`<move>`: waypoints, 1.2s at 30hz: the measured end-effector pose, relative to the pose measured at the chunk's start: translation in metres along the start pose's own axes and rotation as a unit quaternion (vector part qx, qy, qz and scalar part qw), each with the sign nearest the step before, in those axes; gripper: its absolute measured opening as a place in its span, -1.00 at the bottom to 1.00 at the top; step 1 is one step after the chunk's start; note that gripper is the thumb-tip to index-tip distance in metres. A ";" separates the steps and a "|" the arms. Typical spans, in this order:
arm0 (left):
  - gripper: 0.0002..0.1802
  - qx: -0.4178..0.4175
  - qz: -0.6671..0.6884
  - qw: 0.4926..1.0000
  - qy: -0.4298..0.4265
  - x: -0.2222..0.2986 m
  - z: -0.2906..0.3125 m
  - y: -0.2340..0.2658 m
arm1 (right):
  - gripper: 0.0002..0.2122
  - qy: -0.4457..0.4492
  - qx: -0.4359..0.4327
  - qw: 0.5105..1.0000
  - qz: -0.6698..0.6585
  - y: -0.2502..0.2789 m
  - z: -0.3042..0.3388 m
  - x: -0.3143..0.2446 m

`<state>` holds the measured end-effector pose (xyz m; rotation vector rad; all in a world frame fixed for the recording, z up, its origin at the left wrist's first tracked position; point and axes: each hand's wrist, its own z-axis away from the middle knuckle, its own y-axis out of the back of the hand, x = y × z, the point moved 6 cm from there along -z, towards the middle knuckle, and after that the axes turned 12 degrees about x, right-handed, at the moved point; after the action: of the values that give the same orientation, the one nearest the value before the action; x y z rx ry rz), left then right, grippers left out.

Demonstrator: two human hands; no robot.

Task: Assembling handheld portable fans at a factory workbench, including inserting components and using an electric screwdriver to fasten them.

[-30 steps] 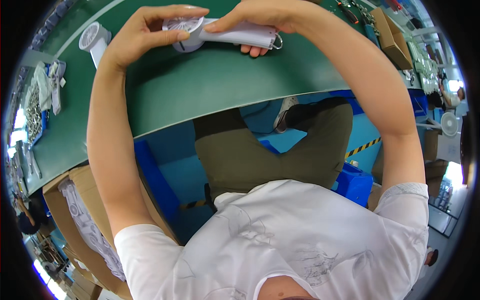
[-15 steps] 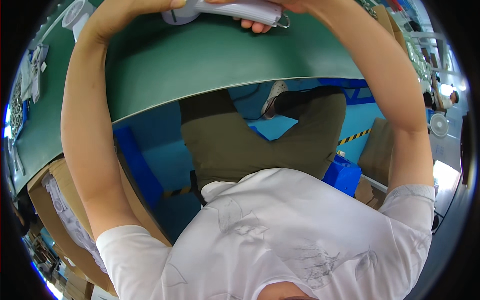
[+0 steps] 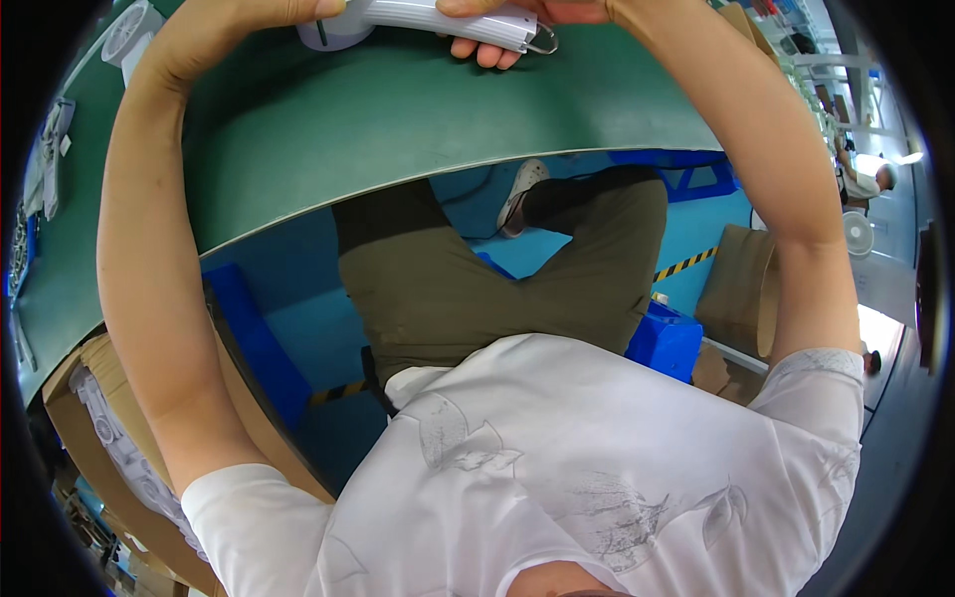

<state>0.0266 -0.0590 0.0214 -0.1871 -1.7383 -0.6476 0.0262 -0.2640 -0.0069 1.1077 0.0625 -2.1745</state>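
Note:
At the top edge of the view, over the green tabletop (image 3: 428, 109), I hold a white handheld device (image 3: 413, 14) with a round head at its left end, a ribbed handle and a wire loop at the right tip. My left hand (image 3: 264, 10) is closed at the round head, thumb against it; its other fingers are cut off by the frame. My right hand (image 3: 557, 10) grips the handle, its thumb on top and several fingertips showing underneath. The upper part of the device lies outside the picture.
A similar white part with a round grille (image 3: 129, 35) stands beyond my left forearm. Below left, an open cardboard box (image 3: 75, 408) holds several white pieces. Small bagged parts (image 3: 45, 164) lie at the table's left. A blue container (image 3: 665, 341) sits right of my legs.
The whole view has shifted slightly, so table, arms and device appear further left. My right thumb now shows more over the handle. Both hands keep hold of the device.

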 end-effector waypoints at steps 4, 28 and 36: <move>-0.50 0.001 0.000 1.000 -0.007 0.003 -0.004 -0.002 | -0.66 -0.002 0.016 1.000 0.003 0.009 -0.004 0.004; -0.50 0.430 -0.157 0.878 0.139 0.018 0.070 0.012 | -0.63 0.070 0.096 0.988 -0.096 -0.021 0.031 0.014; -0.54 0.369 0.340 0.843 0.191 -0.009 0.081 -0.082 | -0.72 0.178 0.157 0.967 -0.095 -0.048 0.034 0.021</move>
<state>-0.0771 -0.0836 -0.0249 -0.1059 -1.2859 0.4957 -0.0342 -0.2502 -0.0125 1.7296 -0.0177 -2.1719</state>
